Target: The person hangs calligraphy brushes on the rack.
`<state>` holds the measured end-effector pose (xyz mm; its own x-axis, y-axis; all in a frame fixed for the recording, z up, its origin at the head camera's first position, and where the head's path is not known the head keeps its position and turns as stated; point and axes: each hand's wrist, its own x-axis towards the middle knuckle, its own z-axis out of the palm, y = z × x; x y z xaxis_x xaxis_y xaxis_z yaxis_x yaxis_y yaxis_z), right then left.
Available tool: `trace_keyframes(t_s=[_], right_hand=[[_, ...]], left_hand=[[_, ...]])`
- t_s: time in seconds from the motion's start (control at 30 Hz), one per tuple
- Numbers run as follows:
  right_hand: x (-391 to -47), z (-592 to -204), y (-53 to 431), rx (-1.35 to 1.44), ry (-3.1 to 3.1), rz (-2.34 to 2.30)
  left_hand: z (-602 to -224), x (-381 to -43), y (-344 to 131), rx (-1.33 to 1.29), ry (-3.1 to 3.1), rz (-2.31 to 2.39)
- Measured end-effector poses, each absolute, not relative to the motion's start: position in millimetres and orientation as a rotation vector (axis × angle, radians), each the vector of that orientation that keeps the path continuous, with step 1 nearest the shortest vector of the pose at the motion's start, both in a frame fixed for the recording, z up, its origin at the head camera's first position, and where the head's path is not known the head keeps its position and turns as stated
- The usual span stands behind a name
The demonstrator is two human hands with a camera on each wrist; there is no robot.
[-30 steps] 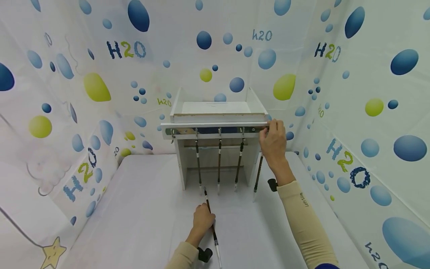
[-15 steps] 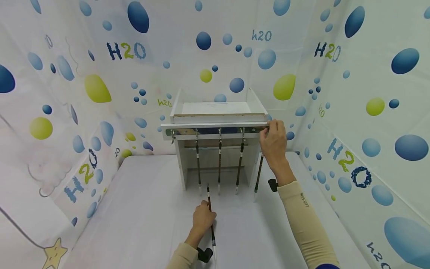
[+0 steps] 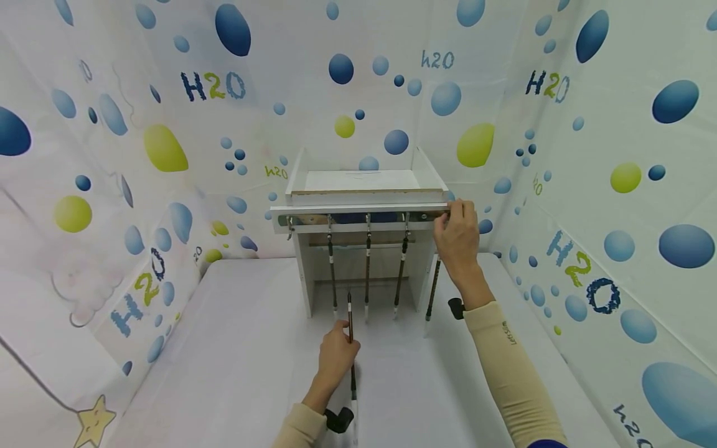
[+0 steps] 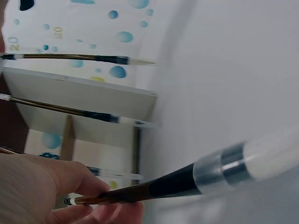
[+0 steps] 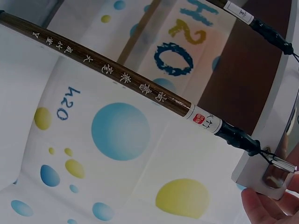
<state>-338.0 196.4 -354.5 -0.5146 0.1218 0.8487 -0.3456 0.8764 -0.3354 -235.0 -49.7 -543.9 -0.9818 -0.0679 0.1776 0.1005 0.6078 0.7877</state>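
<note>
My left hand (image 3: 338, 351) pinches a calligraphy brush (image 3: 350, 318) by its dark handle, between thumb and fingers. In the left wrist view its black ferrule (image 4: 175, 182) and clear-capped white tip (image 4: 268, 156) point away from the rack, and the loop end lies toward the rack. My right hand (image 3: 458, 239) grips the right end of a white hook rail (image 3: 358, 208) on the front of a small white rack. Several brushes (image 3: 367, 270) hang from its hooks, tips down; one hanging brush (image 5: 154, 88) carries printed characters. The leftmost hook (image 3: 290, 227) bears no brush.
The rack's side panel (image 3: 303, 274) stands on the white tabletop (image 3: 235, 348). A shallow white tray (image 3: 358, 180) forms its top. Printed cloth walls (image 3: 291, 74) with blue and green dots enclose the back and sides.
My left hand has moved slightly forward with the brush, whose loop end has come closer to the rack and stands straighter. My right hand stays on the rail.
</note>
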Motion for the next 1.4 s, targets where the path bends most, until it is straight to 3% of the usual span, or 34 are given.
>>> trace_keyframes(t_s=[0.9,1.4], right_hand=[[-337.7,-354.7,196.0,0.158,-2.036,0.584],[-337.3,-354.2,195.7,0.143,-2.061,0.6]], left_hand=[[-449.9,-213.8,-75.3,-0.068,-2.47,-1.262],[-433.7,-216.0,-107.3,0.05,-2.417,-1.313]])
